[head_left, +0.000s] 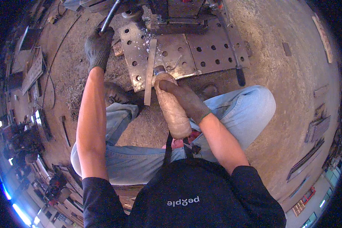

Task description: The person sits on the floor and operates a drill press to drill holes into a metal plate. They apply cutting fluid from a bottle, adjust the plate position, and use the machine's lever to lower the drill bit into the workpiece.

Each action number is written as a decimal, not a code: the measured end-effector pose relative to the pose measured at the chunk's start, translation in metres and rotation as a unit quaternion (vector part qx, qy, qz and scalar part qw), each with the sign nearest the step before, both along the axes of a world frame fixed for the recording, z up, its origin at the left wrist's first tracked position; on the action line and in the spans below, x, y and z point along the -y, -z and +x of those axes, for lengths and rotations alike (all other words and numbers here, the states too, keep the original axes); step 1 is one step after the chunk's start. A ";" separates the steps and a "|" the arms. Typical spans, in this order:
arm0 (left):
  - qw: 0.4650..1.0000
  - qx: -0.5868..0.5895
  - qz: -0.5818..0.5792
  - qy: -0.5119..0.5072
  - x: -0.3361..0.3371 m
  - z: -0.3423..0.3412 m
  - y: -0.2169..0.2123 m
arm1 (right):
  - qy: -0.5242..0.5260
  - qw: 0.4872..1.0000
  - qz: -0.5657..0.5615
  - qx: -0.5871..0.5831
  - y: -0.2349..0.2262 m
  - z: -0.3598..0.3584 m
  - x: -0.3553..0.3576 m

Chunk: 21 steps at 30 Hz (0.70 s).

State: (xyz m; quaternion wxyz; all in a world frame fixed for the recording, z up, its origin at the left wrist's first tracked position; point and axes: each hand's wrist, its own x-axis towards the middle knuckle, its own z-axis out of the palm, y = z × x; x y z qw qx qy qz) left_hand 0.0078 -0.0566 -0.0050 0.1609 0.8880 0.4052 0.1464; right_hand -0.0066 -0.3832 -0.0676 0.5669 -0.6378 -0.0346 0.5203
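My left hand (98, 47), in a dark grey knit glove, is closed around the lower end of a shiny metal rod (111, 16) that slants up past the top edge. My right hand (185, 99), also gloved, grips a tan, dirt-stained bottle (173, 116) from its right side. The bottle tilts away from me over my lap, its dark neck (159, 69) at the near edge of a perforated steel plate (131, 62). Left of the neck, a flat metal bar (151, 72) lies over that plate and sticks out toward me.
Dark machine parts (182, 26) stand at the plate's far side. A long lever with a black grip (240, 76) hangs down at the right. Metal shavings (78, 85) litter the floor at left. Metal pieces (317, 127) lie far right. My bent knees flank the bottle.
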 end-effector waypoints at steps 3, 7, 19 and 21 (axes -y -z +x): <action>1.000 -0.002 0.006 -0.004 -0.001 0.000 0.001 | 0.010 0.998 0.024 -0.052 -0.008 0.003 -0.001; 1.000 -0.019 0.003 -0.016 -0.005 0.000 0.001 | 0.005 0.998 -0.005 -0.066 -0.013 0.002 -0.005; 1.000 -0.015 -0.013 -0.002 -0.003 -0.001 0.000 | -0.012 0.998 -0.018 -0.060 -0.005 0.004 -0.002; 1.000 -0.018 -0.002 -0.003 -0.002 -0.001 0.000 | -0.019 0.998 -0.035 -0.051 -0.006 0.005 -0.002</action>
